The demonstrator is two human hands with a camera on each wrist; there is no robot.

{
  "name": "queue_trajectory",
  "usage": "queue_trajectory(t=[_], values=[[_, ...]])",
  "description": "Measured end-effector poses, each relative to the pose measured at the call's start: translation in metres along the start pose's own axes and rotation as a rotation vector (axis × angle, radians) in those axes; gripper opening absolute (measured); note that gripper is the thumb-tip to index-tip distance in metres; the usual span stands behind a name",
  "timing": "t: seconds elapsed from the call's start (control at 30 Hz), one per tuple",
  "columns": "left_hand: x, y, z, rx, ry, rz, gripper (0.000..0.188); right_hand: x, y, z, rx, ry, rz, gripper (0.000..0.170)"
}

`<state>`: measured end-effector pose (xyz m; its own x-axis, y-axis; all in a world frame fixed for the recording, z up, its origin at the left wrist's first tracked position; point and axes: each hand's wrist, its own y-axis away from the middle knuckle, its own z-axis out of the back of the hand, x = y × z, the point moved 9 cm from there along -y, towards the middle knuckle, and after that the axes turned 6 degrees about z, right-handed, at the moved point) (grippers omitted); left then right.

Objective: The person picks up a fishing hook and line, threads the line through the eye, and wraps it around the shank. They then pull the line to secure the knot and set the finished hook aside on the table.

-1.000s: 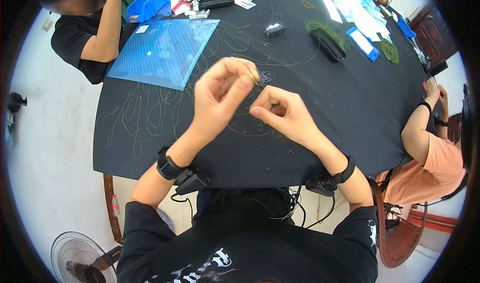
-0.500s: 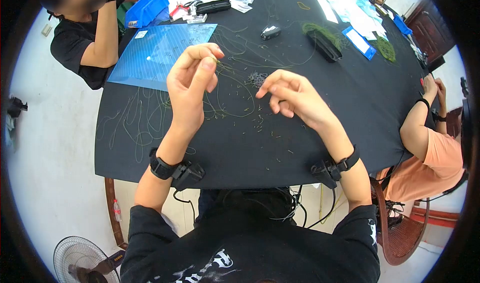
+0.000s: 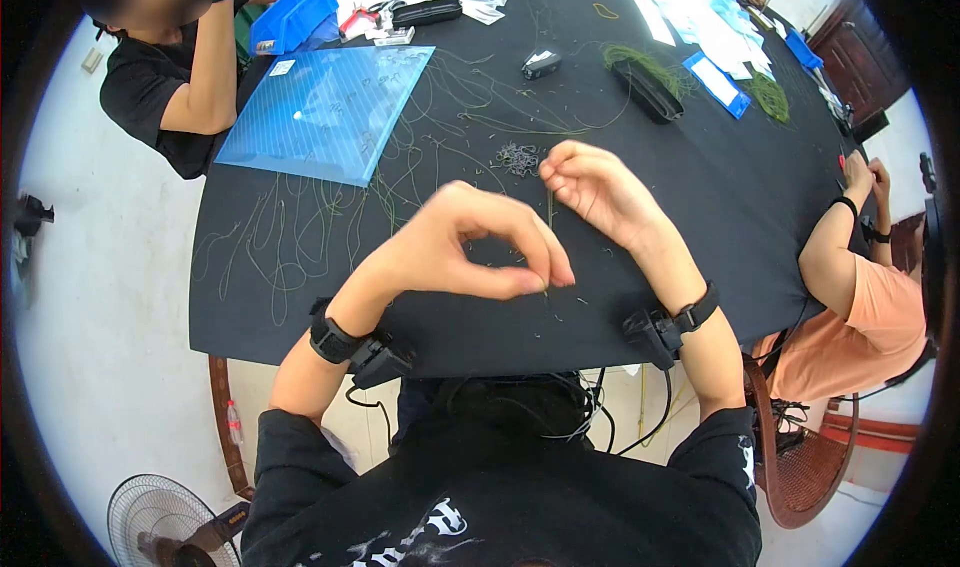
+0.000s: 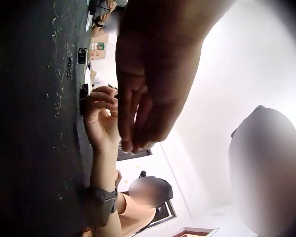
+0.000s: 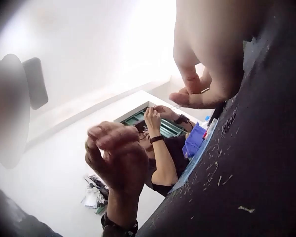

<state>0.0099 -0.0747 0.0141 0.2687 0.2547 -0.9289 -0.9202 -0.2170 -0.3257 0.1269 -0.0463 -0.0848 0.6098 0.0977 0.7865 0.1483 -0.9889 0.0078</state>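
In the head view my left hand (image 3: 465, 242) pinches a bit of thin green line between thumb and forefinger, low over the black table. Farther from my body, my right hand (image 3: 605, 195) has its fingertips together, with a strand of green line (image 3: 550, 207) hanging below them. In the right wrist view a fine thread and a tiny piece show at the fingertips of my right hand (image 5: 212, 64). A pile of small grey metal pieces (image 3: 518, 159) lies just left of the right fingertips. The hands are apart. The left wrist view shows my left hand (image 4: 155, 84) in shadow, its pinch hidden.
A blue translucent board (image 3: 325, 117) lies at left, with loose green lines (image 3: 285, 237) around it. Beyond are a small black device (image 3: 541, 64), a black case (image 3: 648, 97) with green line, and a blue tray (image 3: 300, 17). People sit at left and right.
My left hand has come down and right, turning its fingertips toward the right. The right hand, loosely spread half a second ago, now has its fingertips drawn together.
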Motion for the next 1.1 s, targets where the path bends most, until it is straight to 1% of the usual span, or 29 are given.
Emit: queue_trajectory(t=[0.03, 0.07, 0.1, 0.13, 0.17, 0.2, 0.23, 0.27, 0.3, 0.4, 0.43, 0.53, 0.57, 0.67, 0.73, 0.83, 0.9, 0.97, 1.03, 1.07, 1.1], values=[[-0.002, 0.002, 0.009, -0.079, 0.078, -0.045, 0.005, -0.01, 0.001, -0.001, -0.014, -0.052, -0.059, 0.012], [-0.004, 0.004, 0.019, -0.157, 0.155, -0.091, 0.005, -0.015, 0.002, -0.005, 0.032, -0.087, -0.087, 0.015], [-0.005, 0.007, 0.028, -0.218, 0.212, -0.102, 0.007, -0.017, 0.003, -0.009, 0.026, -0.066, -0.103, 0.017], [-0.006, 0.009, 0.039, -0.315, 0.189, -0.144, 0.008, -0.018, 0.004, -0.014, 0.02, -0.045, -0.12, 0.019], [-0.004, 0.013, 0.047, -0.411, 0.148, -0.14, 0.008, -0.015, 0.007, -0.019, 0.008, 0.026, -0.126, 0.023], [-0.003, 0.016, 0.056, -0.509, 0.106, -0.135, 0.008, -0.003, 0.008, -0.025, -0.006, 0.159, -0.032, 0.024], [-0.001, 0.018, 0.061, -0.566, 0.06, -0.135, 0.008, 0.007, 0.01, -0.031, -0.018, 0.29, 0.062, 0.025], [-0.003, 0.019, 0.061, -0.58, 0.027, -0.139, 0.008, 0.016, 0.011, -0.034, -0.032, 0.421, 0.157, 0.026], [-0.004, 0.019, 0.061, -0.593, -0.006, -0.143, 0.008, 0.026, 0.01, -0.032, -0.076, 0.626, 0.261, 0.025], [-0.006, 0.019, 0.059, -0.626, -0.074, -0.133, 0.009, 0.044, 0.02, -0.046, -0.067, 0.781, 0.478, 0.02], [-0.006, 0.019, 0.057, -0.635, -0.092, -0.126, 0.009, 0.047, 0.023, -0.054, -0.055, 0.753, 0.531, 0.017], [-0.007, 0.018, 0.053, -0.672, -0.209, -0.125, 0.011, 0.048, 0.03, -0.07, 0.039, 0.862, 0.638, 0.016], [-0.008, 0.018, 0.052, -0.677, -0.267, -0.129, 0.011, 0.05, 0.032, -0.074, 0.033, 0.862, 0.679, 0.017], [-0.011, 0.016, 0.047, -0.682, -0.397, -0.143, 0.012, 0.057, 0.037, -0.076, -0.037, 0.941, 0.755, 0.016], [-0.013, 0.014, 0.044, -0.672, -0.428, -0.158, 0.013, 0.055, 0.035, -0.074, -0.034, 0.969, 0.746, 0.014], [-0.007, 0.01, 0.037, -0.576, -0.43, -0.098, 0.013, 0.054, 0.034, -0.071, -0.027, 0.982, 0.747, 0.01], [-0.006, 0.01, 0.037, -0.569, -0.44, -0.105, 0.014, 0.054, 0.034, -0.071, -0.031, 0.976, 0.75, 0.009], [-0.006, 0.01, 0.039, -0.596, -0.443, -0.121, 0.013, 0.054, 0.034, -0.071, -0.045, 0.963, 0.745, 0.01], [-0.007, 0.009, 0.04, -0.655, -0.441, -0.144, 0.012, 0.057, 0.036, -0.073, -0.054, 1.012, 0.757, 0.008], [-0.006, 0.01, 0.039, -0.651, -0.446, -0.138, 0.012, 0.058, 0.036, -0.073, -0.057, 1.037, 0.762, 0.008], [-0.005, 0.009, 0.039, -0.646, -0.45, -0.133, 0.012, 0.058, 0.037, -0.075, -0.017, 1.091, 0.798, 0.013]])
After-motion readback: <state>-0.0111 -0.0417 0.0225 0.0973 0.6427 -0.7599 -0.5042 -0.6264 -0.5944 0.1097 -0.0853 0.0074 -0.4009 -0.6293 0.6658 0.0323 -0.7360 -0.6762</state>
